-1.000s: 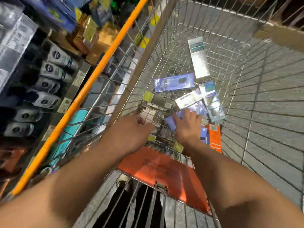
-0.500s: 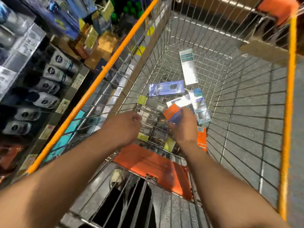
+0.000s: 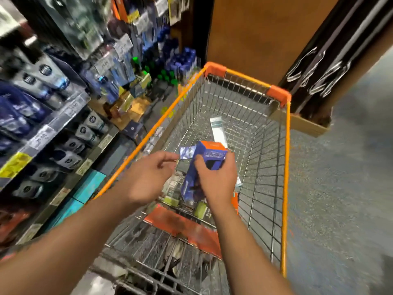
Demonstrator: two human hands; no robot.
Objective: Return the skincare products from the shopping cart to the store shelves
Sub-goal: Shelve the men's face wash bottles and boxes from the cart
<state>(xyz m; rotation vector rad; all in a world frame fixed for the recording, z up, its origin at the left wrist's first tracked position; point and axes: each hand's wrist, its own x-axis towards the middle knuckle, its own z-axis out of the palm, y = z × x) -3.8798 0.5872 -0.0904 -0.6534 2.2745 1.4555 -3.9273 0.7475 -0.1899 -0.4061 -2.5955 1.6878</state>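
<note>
A blue box with an orange top (image 3: 209,160) is held above the shopping cart (image 3: 285,188), gripped by the right hand (image 3: 217,179). The left hand (image 3: 148,177) hovers just left, fingers loosely curled, holding nothing. A white box (image 3: 217,128) lies farther in; store shelves (image 3: 53,120) stand left.

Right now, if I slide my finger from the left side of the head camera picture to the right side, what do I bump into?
Store shelves → left hand → blue and orange box gripped by the right hand → the shopping cart's right orange rim → grey floor.
</note>
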